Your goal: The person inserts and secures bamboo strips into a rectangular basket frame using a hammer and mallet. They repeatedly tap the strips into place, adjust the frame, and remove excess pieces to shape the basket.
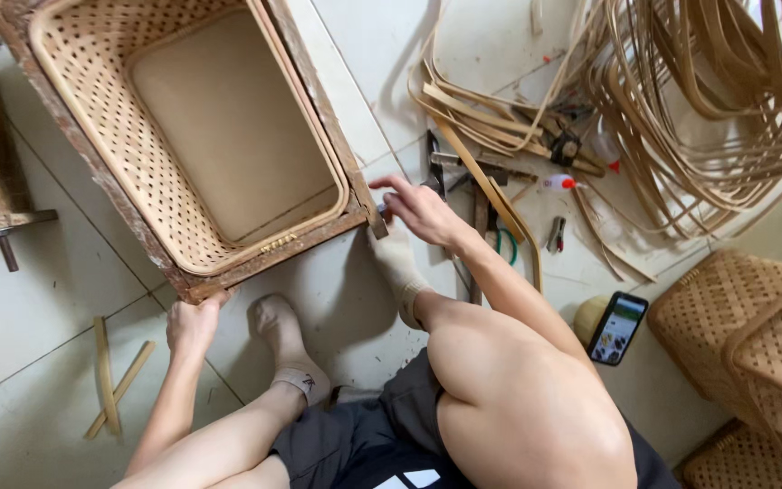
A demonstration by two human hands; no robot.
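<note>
At nine o'clock from the seated person, two loose bamboo slats [110, 380] lie crossed on the tiled floor [38, 299]. Just beside them, the left hand [194, 324] grips the near corner of the wooden frame [255, 261], fingers curled over its edge. That frame holds the woven basket [119, 136], which sits open side up; its long axis runs from about eleven o'clock to five o'clock. The right hand [420, 210] is at the frame's right corner, at roughly one o'clock from the left hand, fingers spread and loosely bent. It seems to pinch something small there, though I cannot tell what. Both hands touch the frame, so neither is clearly nearer. Further right lie pliers and hand tools [481, 177], coiled bamboo strips [699, 109], a phone [617, 328] and more baskets [753, 344].
</note>
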